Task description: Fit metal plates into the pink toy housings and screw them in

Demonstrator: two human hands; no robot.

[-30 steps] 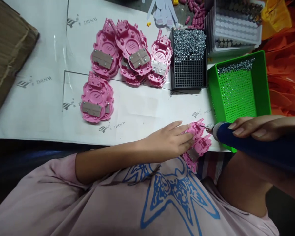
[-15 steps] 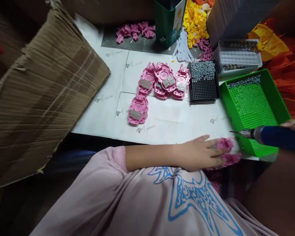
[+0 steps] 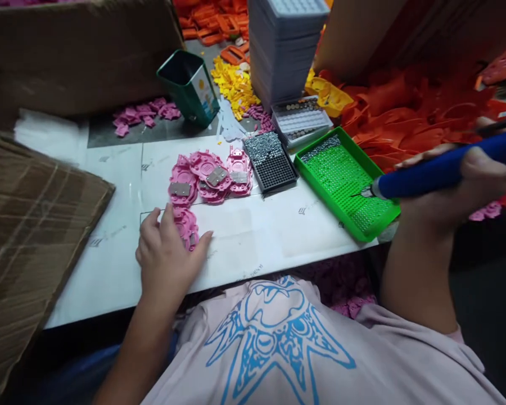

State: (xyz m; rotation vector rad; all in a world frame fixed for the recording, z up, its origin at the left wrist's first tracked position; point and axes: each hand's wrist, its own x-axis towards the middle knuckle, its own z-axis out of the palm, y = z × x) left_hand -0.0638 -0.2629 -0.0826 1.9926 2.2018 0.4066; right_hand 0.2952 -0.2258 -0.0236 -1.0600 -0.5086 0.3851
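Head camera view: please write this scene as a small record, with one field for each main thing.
Left hand: spread, at the front pink casings; contact unclear
Right hand: holds blue screwdriver, tip above green tray
Green tray: small metal parts heaped at far end
Black tray: left of green tray
Other pink casings: overlapping, grey plates showing
Dark green container: behind casings

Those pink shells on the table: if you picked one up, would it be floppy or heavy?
Probably stiff: the pink shells look like moulded plastic with raised edges. Likely fairly light, being shallow and open, though the grey plates may add some weight. Since several overlap in a pile, lifting a lower one could make those on top slide.
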